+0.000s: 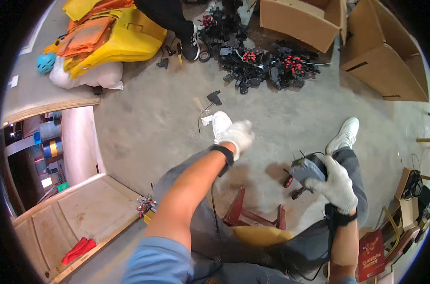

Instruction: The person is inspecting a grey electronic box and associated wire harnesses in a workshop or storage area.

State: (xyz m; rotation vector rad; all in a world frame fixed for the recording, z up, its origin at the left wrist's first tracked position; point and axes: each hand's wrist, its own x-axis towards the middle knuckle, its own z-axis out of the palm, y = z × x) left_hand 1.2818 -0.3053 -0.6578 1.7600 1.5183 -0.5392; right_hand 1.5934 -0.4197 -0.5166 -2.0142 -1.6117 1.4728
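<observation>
My right hand [337, 187], in a white knit glove, grips a dark grey boxy device [306, 170] with a black cable, above the floor by my right knee. Tools with red-and-black handles [288, 181] lie below it. My left hand [239, 137], also gloved, is over my left shoe [221, 124], with its fingers curled; what they hold, if anything, is hidden. Past that shoe, a small black part with a lead [214, 98] lies on the floor near a clear plastic scrap [206, 118].
Piles of black cabled parts with red tips [271, 66] lie ahead, by open cardboard boxes [302, 21] and another person's shoe [191, 46]. Yellow bins [129, 35] stand far left. Between my legs is a red stool frame [236, 208]; a wooden panel [82, 213] is at left.
</observation>
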